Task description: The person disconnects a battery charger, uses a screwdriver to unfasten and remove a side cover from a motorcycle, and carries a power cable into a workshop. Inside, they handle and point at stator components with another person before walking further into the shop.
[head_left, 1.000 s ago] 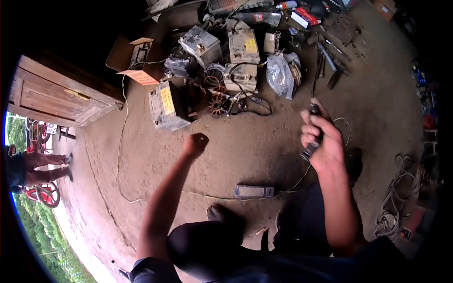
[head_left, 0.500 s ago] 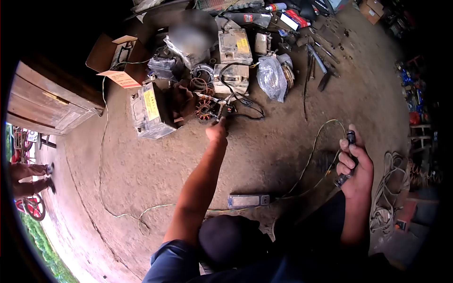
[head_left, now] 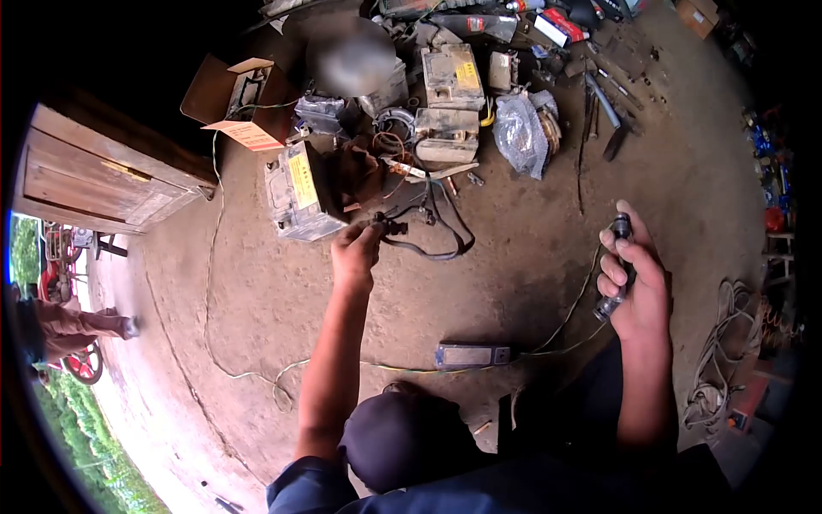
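Note:
My left hand (head_left: 354, 250) is closed around the dark end of a thick black cable (head_left: 458, 248), just above the dirt floor. A dark, connector-like piece (head_left: 394, 228) pokes out beyond the fingers; its exact kind is unclear. The cable loops back toward a grimy battery (head_left: 447, 133). Beside the hand stands another battery (head_left: 301, 193) with a yellow label. On the right, my right hand (head_left: 642, 287) grips a black cylindrical part (head_left: 622, 226) with ringed ends, the fingers curled around it. A thin yellow-green wire (head_left: 565, 321) runs up to that hand.
A grey-blue rectangular device (head_left: 471, 355) lies on the floor near me. An open cardboard box (head_left: 244, 133), a plastic-wrapped part (head_left: 522, 137) and a hammer (head_left: 605, 103) lie farther off. Coiled rope (head_left: 711, 368) is at right, a wooden cabinet (head_left: 94, 171) at left. A person's legs (head_left: 81, 324) show outside.
My left hand has drawn back toward me and left, bringing the black cable's end out from the pile of parts. My right hand keeps its hold. The person outside has shifted a leg.

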Demonstrator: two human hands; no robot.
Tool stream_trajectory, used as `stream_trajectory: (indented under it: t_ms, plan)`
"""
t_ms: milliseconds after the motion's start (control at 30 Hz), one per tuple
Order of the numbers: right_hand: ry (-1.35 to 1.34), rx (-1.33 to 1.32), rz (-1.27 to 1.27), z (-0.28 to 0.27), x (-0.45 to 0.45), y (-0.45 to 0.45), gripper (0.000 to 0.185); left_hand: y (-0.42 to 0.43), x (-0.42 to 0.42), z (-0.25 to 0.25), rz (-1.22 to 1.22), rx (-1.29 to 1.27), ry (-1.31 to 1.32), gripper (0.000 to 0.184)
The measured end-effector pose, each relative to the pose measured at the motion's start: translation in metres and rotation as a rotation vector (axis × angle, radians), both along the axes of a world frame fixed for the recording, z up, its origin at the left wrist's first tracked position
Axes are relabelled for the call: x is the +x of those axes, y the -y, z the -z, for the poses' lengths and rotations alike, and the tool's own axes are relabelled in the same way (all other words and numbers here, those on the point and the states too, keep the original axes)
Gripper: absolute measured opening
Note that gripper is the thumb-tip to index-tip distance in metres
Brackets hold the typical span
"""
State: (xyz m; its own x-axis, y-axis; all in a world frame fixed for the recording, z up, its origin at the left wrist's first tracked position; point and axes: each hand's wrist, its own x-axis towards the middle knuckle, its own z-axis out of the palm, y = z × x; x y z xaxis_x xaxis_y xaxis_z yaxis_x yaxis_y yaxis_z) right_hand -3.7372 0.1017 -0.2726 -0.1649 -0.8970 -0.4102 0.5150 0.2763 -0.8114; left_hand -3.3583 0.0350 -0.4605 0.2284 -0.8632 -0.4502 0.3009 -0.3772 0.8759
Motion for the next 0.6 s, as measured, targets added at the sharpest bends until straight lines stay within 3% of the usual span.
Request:
stream_trajectory:
  t_ms: [133, 233, 300, 467, 567, 600]
  plan:
    - [-0.027, 0.031, -0.033, 0.005, 0.02, 0.011, 0.055, -0.052, 0.04, -0.022, -0.205, 0.036, -0.204, 0.008]
    - [-0.032, 0.022, -0.095, 0.012, 0.026, 0.013, 0.057, -0.091, 0.088, 0.029, -0.437, 0.087, -0.294, 0.008]
    - [-0.042, 0.019, -0.114, 0.015, 0.03, 0.014, 0.058, -0.121, 0.122, 0.069, -0.574, 0.12, -0.507, 0.006]
    - [-0.171, 0.015, -0.12, 0.021, 0.035, 0.014, 0.06, -0.158, 0.175, 0.091, -0.796, 0.167, -0.452, 0.006]
    - [-0.214, 0.021, -0.097, 0.026, 0.032, 0.013, 0.061, -0.173, 0.167, 0.082, -0.683, 0.298, -0.123, 0.011]
    - [-0.227, 0.026, -0.082, 0.025, 0.031, 0.014, 0.061, -0.178, 0.168, 0.084, -0.672, 0.379, -0.126, 0.015]
